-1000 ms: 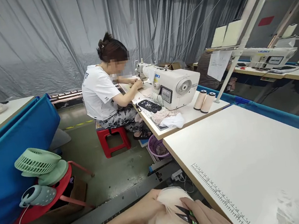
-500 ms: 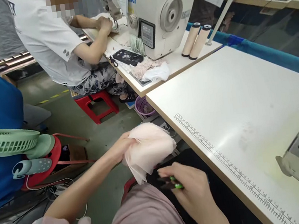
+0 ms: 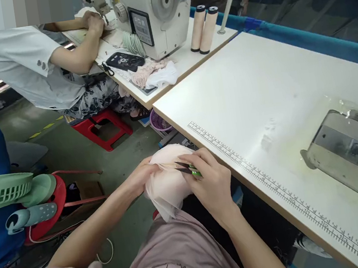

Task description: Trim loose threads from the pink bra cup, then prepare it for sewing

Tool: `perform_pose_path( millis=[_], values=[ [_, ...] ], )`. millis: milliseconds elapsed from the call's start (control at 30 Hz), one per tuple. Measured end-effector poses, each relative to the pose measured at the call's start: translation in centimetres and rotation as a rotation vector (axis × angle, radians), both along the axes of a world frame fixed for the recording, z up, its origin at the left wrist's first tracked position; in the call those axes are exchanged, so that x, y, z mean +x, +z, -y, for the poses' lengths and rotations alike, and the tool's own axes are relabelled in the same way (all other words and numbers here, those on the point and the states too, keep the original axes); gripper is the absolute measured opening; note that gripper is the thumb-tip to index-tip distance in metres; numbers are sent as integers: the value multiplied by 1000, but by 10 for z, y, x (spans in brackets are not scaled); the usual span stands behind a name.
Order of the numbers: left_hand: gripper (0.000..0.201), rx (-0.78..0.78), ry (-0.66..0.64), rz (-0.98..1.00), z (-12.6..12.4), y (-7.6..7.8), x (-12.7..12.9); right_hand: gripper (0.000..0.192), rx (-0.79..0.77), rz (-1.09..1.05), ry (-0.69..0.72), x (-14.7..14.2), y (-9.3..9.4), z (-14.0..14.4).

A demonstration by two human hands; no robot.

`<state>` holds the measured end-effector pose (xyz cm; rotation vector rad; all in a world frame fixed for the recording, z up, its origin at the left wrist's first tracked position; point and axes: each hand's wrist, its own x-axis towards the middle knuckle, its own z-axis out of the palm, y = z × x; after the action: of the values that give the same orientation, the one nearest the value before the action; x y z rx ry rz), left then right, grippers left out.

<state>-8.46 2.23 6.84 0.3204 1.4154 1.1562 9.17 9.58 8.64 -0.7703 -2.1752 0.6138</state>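
Note:
Above my lap, my left hand (image 3: pixel 144 175) is closed on the edge of a pale pink, rounded piece of fabric (image 3: pixel 171 190) that looks like a bra cup. A sheer layer of it hangs down toward my shirt. My right hand (image 3: pixel 211 182) is closed around small thread snips (image 3: pixel 195 172) with green on the handle and dark blades. The blades point left and lie over the fabric's upper part, their tips a little apart. Whether they touch the cloth or a thread, I cannot tell.
The white sewing table (image 3: pixel 227 96), with a printed ruler along its edge, is on my right; a machine bed plate (image 3: pixel 345 159) is set in it. Ahead, a person in white sits at a sewing machine (image 3: pixel 162 16). Left, a red stool (image 3: pixel 61 192) holds a green fan (image 3: pixel 3 190) and a bottle.
My right hand has moved up and left, bringing the snips from beside the fabric to over it. The left hand keeps its hold. The camera view has shifted right and down.

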Motion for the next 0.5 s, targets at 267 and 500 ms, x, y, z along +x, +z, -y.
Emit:
perform_pose_path(
  millis=[267,500],
  values=[
    [36,27,-173,-43,0,2,11,13,-360,-82,92,7,-4,-11],
    [33,-4,-254,-17,-2,-6,9,3,-469,-190,137,12,-5,-16]
  ],
)
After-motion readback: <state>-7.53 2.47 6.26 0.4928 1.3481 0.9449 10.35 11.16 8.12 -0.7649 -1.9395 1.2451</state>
